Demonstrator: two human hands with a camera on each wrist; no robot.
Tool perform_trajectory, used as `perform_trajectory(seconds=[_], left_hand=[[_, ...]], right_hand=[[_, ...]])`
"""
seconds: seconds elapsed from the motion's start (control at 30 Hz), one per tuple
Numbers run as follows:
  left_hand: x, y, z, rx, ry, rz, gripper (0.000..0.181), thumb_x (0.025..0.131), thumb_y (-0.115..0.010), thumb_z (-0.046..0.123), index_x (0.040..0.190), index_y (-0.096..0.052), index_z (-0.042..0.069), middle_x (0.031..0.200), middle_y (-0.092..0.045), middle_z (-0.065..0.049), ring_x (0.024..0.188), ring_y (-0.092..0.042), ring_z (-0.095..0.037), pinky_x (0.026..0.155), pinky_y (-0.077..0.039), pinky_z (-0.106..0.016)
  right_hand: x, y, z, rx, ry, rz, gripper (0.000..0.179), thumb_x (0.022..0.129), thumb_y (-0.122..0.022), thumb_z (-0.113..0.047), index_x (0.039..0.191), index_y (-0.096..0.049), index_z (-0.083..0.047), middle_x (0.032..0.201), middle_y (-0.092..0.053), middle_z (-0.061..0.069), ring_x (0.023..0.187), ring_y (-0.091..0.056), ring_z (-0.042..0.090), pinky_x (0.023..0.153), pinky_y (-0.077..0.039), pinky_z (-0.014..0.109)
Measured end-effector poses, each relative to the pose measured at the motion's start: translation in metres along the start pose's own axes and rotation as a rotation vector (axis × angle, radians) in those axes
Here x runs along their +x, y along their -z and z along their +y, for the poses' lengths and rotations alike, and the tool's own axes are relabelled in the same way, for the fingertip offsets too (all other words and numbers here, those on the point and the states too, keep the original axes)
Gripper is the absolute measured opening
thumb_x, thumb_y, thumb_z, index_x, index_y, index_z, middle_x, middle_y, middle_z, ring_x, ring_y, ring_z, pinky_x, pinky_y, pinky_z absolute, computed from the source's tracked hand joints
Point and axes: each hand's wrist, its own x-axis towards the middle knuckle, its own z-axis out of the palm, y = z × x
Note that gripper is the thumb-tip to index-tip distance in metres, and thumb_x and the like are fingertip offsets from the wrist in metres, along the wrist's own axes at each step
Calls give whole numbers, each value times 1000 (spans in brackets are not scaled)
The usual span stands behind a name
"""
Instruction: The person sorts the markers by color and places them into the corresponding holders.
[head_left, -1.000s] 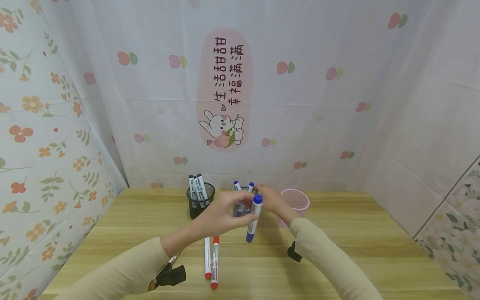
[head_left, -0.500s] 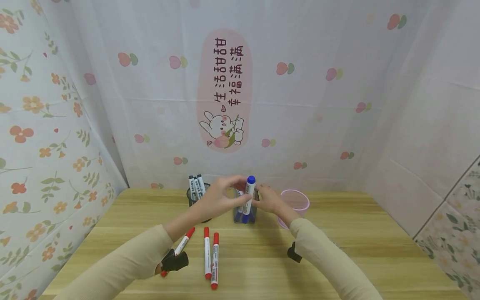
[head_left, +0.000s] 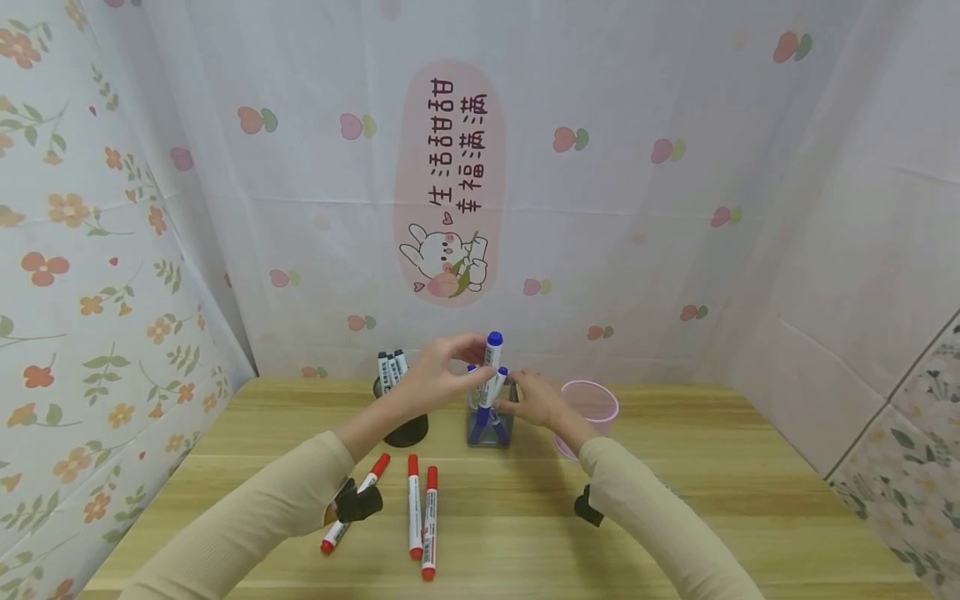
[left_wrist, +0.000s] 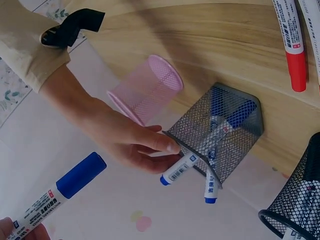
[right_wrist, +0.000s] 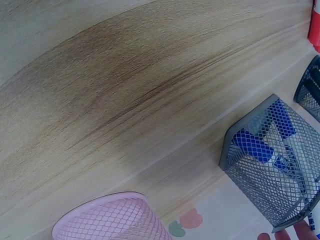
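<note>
My left hand (head_left: 444, 375) pinches a blue whiteboard marker (head_left: 492, 353), held upright over the square mesh pen holder (head_left: 491, 437). In the left wrist view that marker (left_wrist: 60, 195) is apart from the holder, and only fingertips of the left hand show. Two blue-tipped markers (left_wrist: 179, 170) lean inside the holder, sticking out past its rim. My right hand (head_left: 538, 400) grips the holder's rim at its right corner; in the left wrist view its thumb and fingers meet at that edge. Most of the right hand is out of frame in the right wrist view.
A round black mesh pen holder (head_left: 407, 432) with several black markers (head_left: 390, 368) stands to the left. A pink mesh cup (head_left: 592, 402) stands to the right. Three red markers (head_left: 415, 512) lie on the wooden table (head_left: 675, 533) in front. Printed cloth hangs behind.
My left hand has carried the blue marker forward and slightly left, from in front of the square holder to above it. The right hand stays at the holder.
</note>
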Motion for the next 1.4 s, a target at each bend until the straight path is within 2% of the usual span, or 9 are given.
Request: perform_trajectory(seconds=[0.07, 0.17, 0.5, 0.87, 0.97, 1.13, 1.2, 1.4], left_hand=[[1, 0, -2, 3, 8, 1, 24, 82, -61, 6, 104, -58, -2, 94, -61, -8, 86, -57, -18, 79, -45, -30], [5, -2, -21, -13, 12, 14, 26, 82, -62, 11, 106, -58, 2, 94, -61, -3, 85, -56, -14, 77, -45, -30], [14, -1, -28, -10, 40, 40, 27, 82, -62, 13, 107, -57, 3, 94, -61, -1, 85, -56, -12, 77, -46, -35], [25, -4, -35, -1, 66, 53, 28, 84, -60, 14, 108, -56, 2, 95, -61, -4, 85, -57, -13, 77, -45, -27], [27, -4, -32, -5, 84, 61, 29, 84, -60, 13, 109, -56, 0, 96, -61, -6, 86, -57, -16, 78, -45, -27], [27, -1, -10, -24, 92, 64, 26, 84, -58, 5, 107, -55, -7, 94, -60, -14, 86, -56, -24, 80, -44, -36], [28, 0, -6, -26, 83, 65, 24, 83, -57, 2, 106, -54, -8, 92, -59, -15, 85, -56, -26, 80, -44, -38], [36, -7, -36, -2, 95, 80, 26, 84, -59, 7, 107, -55, -4, 91, -60, -8, 82, -56, -18, 78, -45, -32]], right_hand=[[0, 0, 0, -2, 1, -1, 46, 78, -65, -34, 108, -55, 0, 105, -54, 16, 96, -51, 30, 80, -42, 42], [0, 0, 0, 5, 1, -3, 46, 79, -65, -33, 108, -55, 0, 105, -54, 16, 96, -51, 30, 80, -42, 42], [-2, 1, -3, 18, 1, 5, 44, 78, -65, -33, 107, -55, -1, 104, -54, 16, 96, -51, 31, 80, -41, 43], [-2, -1, 0, 10, 6, 7, 45, 78, -65, -35, 106, -56, -1, 103, -55, 15, 94, -52, 31, 79, -42, 43], [-2, 0, 0, 13, 9, 8, 44, 78, -65, -34, 106, -56, 0, 102, -55, 16, 93, -52, 30, 77, -42, 42], [-2, 0, -1, 25, -2, 11, 44, 79, -65, -33, 107, -56, -1, 103, -55, 15, 94, -52, 31, 78, -42, 43], [-2, 0, -1, 24, -2, 12, 44, 79, -65, -33, 108, -56, -1, 104, -55, 15, 95, -51, 31, 79, -42, 43], [-2, 0, -2, 25, 11, 15, 44, 79, -65, -32, 107, -56, 1, 103, -55, 17, 95, -52, 32, 79, -42, 44]])
